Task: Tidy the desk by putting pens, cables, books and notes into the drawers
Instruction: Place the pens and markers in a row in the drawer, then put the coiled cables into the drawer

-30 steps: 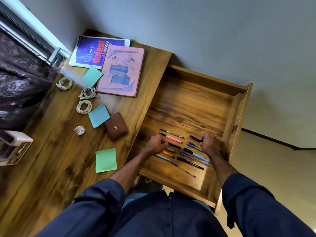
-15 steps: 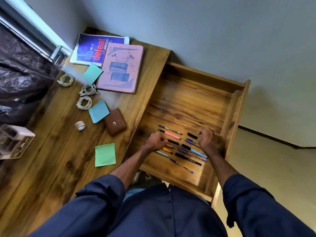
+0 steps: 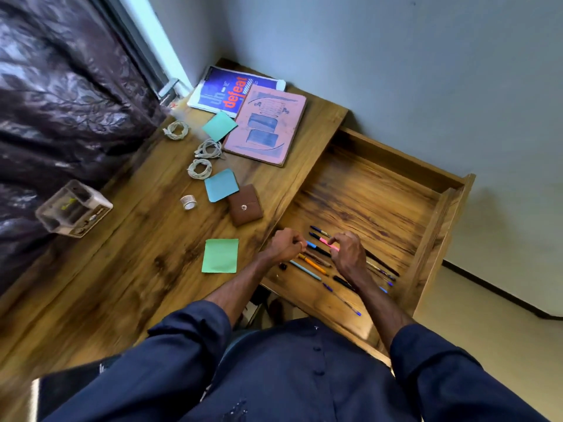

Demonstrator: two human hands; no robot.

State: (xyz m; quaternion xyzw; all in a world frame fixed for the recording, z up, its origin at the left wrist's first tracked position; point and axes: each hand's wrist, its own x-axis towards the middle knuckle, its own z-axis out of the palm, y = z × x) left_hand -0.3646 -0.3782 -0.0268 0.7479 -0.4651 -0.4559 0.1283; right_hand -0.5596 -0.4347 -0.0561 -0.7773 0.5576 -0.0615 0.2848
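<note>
An open wooden drawer (image 3: 365,193) to the right of the desk (image 3: 137,269) holds several pens (image 3: 313,264) in a row along its front. My left hand (image 3: 285,246) is curled in a fist at the pens' left ends and seems to pinch the end of a blue pen (image 3: 311,245). My right hand (image 3: 347,254) hovers over the row, thumb and forefinger pinching a pink pen (image 3: 326,240). On the desk lie a pink book (image 3: 265,123), a blue book (image 3: 222,92), three coiled cables (image 3: 199,168) and teal (image 3: 219,125), blue (image 3: 221,185) and green (image 3: 220,255) notes.
A brown wallet (image 3: 245,205) and a small tape roll (image 3: 188,202) lie mid-desk. A clear plastic box (image 3: 73,208) stands at the desk's left edge against a dark curtain (image 3: 61,102). The back of the drawer shows bare wood.
My right hand has moved left from the pens' right ends to the pink pen. My left fist stays at the pens' left ends. The view has shifted.
</note>
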